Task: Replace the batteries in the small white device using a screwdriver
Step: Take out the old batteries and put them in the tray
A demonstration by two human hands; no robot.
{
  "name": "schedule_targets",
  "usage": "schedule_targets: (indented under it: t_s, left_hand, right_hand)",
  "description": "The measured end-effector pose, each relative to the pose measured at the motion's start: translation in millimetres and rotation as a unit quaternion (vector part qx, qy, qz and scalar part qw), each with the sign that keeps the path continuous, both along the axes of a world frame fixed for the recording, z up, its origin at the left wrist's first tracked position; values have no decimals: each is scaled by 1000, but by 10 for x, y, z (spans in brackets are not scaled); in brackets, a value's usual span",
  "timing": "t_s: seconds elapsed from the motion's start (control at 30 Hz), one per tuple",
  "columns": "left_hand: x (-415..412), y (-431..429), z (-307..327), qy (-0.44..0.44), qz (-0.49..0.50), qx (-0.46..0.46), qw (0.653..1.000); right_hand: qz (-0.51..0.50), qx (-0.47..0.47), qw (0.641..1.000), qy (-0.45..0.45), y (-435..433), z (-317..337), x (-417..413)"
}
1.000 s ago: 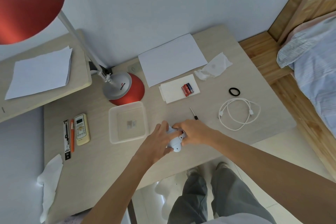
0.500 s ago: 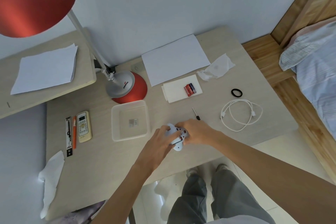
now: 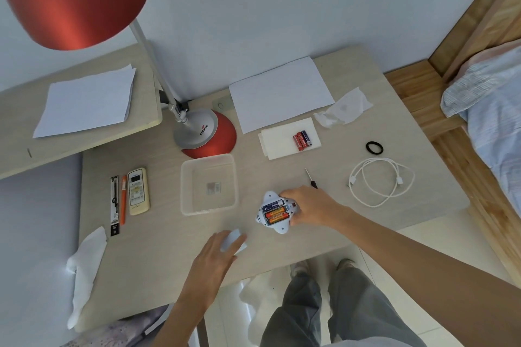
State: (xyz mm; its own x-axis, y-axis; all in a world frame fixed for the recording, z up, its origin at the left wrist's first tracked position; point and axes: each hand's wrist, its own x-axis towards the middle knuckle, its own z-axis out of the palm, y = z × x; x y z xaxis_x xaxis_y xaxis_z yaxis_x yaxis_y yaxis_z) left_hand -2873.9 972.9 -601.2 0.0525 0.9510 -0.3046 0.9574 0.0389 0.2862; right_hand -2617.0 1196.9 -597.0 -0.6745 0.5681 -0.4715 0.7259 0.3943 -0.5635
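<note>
Battery bay open — the cover is off the white device (image 3: 275,213).

The device lies on its back near the front edge of the desk (image 3: 158,259), three batteries (image 3: 275,212) showing in its bay; the right hand (image 3: 311,209) grips its right side with curled fingers. The left hand (image 3: 217,258) rests flat, fingers loosely spread over the small white cover (image 3: 234,240) on the desk — whether it pinches the cover I cannot tell. The screwdriver (image 3: 311,178) lies just behind the right hand, spare batteries (image 3: 302,140) on a paper sheet (image 3: 277,142) farther back, and a clear plastic tray (image 3: 209,184) to the device's left.
</note>
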Motion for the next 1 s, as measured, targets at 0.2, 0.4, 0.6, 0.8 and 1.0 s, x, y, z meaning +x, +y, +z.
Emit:
schedule_targets:
  t_s: [0.2,0.4,0.6,0.8,1.0]
  left_hand:
    - [-116,-58,-38,18,0,-22,1000]
    - [-4,130,-27,11,-19,9,1000]
    - [466,648,299,-21,-92,103,990]
    - [637,1115,259,-47,-94,48,993]
    - [534,1261,214,-19,-111,-4,994]
  right_hand:
    - [-3,-5,1000,3,7,-6,21]
    - [-9,-10,1000,2,-9,1,20]
    - [-16,-7,1000,-2,-15,11,8]
    - [-25,-4,1000,2,-31,-22,-6]
    - [-22,9,1000,3,-52,-20,-27]
